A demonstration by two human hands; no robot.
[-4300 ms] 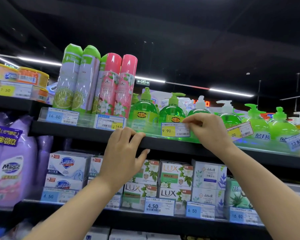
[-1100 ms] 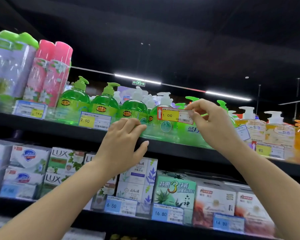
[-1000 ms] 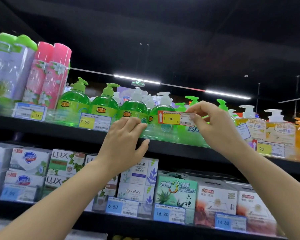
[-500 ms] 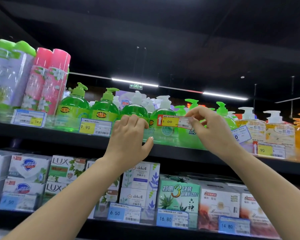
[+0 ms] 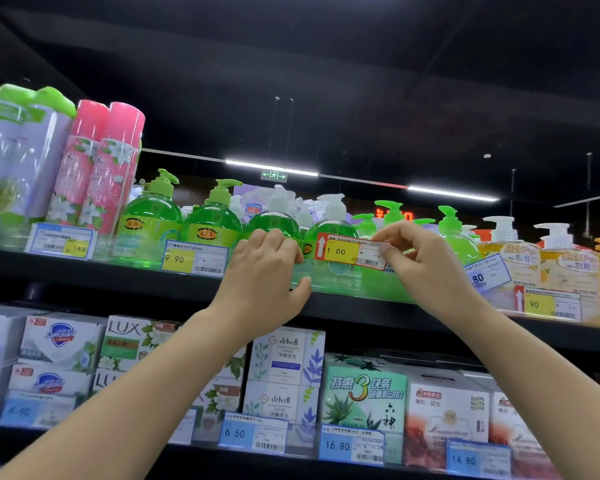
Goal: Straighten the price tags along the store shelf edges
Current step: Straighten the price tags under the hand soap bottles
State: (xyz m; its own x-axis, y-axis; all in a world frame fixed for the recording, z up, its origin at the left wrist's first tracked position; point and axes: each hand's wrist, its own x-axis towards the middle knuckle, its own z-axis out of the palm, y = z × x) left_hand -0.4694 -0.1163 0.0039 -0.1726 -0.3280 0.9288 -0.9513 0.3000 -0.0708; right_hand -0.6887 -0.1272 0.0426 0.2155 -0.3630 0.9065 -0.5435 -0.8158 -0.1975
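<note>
A red and yellow price tag reading 11.00 (image 5: 347,251) hangs in front of the green soap bottles, above the upper shelf's clear edge strip (image 5: 340,282). My right hand (image 5: 426,268) pinches its right end between thumb and fingers. My left hand (image 5: 264,275) grips the clear strip just left of the tag, fingers curled over its top and thumb below. A 9.90 tag (image 5: 194,260) sits straight to the left. A blue .80 tag (image 5: 487,273) leans tilted to the right.
Green pump bottles (image 5: 212,223) and tall spray cans (image 5: 111,168) stand on the upper shelf, orange pump bottles (image 5: 565,261) at the right. Soap boxes (image 5: 284,372) fill the lower shelf, with blue tags 6.50 (image 5: 253,434), 16.80 (image 5: 352,445) and 14.80 (image 5: 478,459) along its edge.
Since 4.3 s ago my view and both hands have moved right from the 9.90 tag to the 11.00 tag. Over the last second my right hand has kept hold of it, lowering it slightly.
</note>
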